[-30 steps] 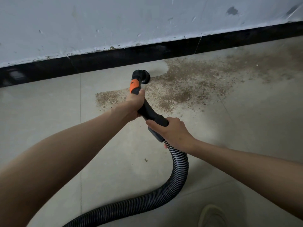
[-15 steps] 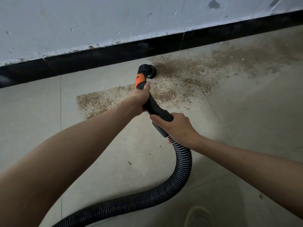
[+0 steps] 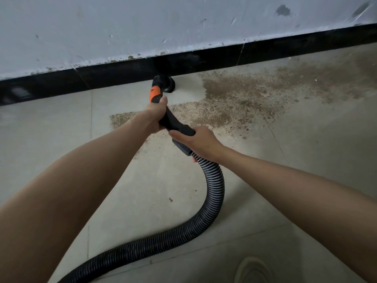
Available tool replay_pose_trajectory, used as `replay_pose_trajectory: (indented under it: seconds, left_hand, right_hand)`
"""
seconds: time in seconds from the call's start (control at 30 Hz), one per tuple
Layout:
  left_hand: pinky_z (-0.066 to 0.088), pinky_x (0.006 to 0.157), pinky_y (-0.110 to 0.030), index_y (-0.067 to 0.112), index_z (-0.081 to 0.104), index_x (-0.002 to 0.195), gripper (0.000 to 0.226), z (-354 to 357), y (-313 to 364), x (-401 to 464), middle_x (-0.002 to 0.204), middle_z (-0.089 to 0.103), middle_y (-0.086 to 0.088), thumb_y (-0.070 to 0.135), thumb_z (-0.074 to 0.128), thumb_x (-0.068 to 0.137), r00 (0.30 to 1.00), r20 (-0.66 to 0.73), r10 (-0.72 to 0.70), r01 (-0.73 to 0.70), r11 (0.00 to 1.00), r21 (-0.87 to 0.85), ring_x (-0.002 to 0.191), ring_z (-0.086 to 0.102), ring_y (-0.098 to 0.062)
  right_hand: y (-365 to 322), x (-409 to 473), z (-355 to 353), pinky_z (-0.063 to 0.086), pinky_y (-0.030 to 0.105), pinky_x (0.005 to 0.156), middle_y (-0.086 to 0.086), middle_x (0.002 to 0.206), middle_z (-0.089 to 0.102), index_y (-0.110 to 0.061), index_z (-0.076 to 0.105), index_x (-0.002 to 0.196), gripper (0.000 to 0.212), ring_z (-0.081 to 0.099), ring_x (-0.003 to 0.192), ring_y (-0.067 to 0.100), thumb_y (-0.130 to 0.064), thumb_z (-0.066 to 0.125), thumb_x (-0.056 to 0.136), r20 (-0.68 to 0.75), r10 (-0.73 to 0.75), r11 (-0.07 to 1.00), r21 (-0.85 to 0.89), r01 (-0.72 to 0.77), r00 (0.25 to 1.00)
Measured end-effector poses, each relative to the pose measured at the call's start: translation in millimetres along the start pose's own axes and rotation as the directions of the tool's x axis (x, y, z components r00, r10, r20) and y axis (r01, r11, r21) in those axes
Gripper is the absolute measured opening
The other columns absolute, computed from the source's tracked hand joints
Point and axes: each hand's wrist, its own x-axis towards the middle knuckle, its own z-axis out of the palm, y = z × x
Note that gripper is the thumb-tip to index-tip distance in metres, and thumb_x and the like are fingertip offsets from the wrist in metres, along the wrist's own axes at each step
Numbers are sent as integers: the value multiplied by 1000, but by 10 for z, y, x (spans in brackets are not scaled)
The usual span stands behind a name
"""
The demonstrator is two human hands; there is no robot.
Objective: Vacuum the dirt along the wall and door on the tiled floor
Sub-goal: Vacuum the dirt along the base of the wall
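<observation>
Where skirting (image 3: 204, 60) meets floor (image 3: 306, 160), nozzle (image 3: 165, 83) tight against it.

No legible text anywhere; small dark mark on orange collar (image 3: 155, 93), maybe a logo, unreadable.

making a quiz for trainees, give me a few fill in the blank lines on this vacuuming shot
1. The band on the nozzle just above the left hand is coloured ____.
2. The right hand grips the handle where it joins the ribbed ____.
3. The nozzle sits against the black ____ at the foot of the wall.
4. Most remaining dirt lies to the ____ of the nozzle.

Missing words: orange; hose; baseboard; right
</observation>
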Motion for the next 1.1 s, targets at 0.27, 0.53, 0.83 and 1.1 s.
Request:
replay_pose_trajectory:
  seconds: [0.27,0.53,0.83,1.1]
  left_hand:
    - [51,71,-37,11,37,108,29,-1086,-197,-194,85,53,-8,34,51,95,985,-154,-72,63,996,-64,81,58,-24]
    - [48,58,-33,7,37,111,30,-1748,-548,-539,81,54,-10,32,45,98,975,-191,-117,96,989,-114,69,58,-22]
    - [47,51,-30,6,39,105,30,-1625,-776,-696,79,54,-8,34,46,98,988,-92,-123,112,987,-118,65,61,-21]
    - [47,51,-29,5,39,113,34,-1599,-725,-704,79,54,-8,34,46,98,991,-74,-114,106,989,-103,63,60,-20]
  right_hand:
    - [-334,-47,809,47,25,47,-10,38,49,-15,48,55,55,55,39,12,-58,67,84,207,-26,997,-71,42,978]
    - [-500,-445,1443,58,41,59,-1,48,55,-13,50,55,59,58,43,16,-62,62,85,280,-79,980,-155,127,957]
    - [-435,-829,1389,57,39,62,-4,52,56,-16,50,59,50,55,45,15,-57,65,84,190,33,978,-209,7,981]
    - [-452,-824,1371,57,37,61,-7,47,55,-17,50,55,51,53,39,10,-56,65,84,177,24,982,-188,10,984]
